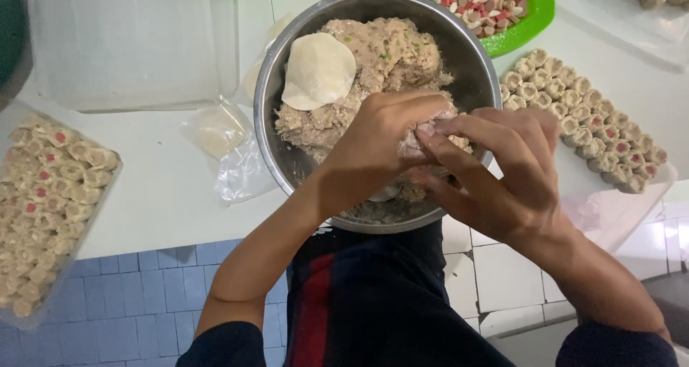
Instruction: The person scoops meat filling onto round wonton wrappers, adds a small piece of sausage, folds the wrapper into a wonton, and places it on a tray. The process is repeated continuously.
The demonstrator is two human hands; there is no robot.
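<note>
Head view: both hands are meeting over the steel bowl (267, 87) at its 5 o'clock rim, left hand (377, 148) cupping 1 soft, half-filled dumpling (415, 143), right hand (495, 170) fingertips pinching its thin, tearable wrapper; it likely wants light support from below, not squeezing

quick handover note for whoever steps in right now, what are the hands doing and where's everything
Left hand: cupped around a half-wrapped dumpling over the steel bowl.
Right hand: fingertips pinching the same dumpling's wrapper.
Bowl: holds the minced filling, with one bare round wrapper lying on top.
Done: rows of shaped dumplings on the right and a tray of them on the left.
Left: much filling remains; a green dish of red and white topping bits sits behind the bowl.
</note>
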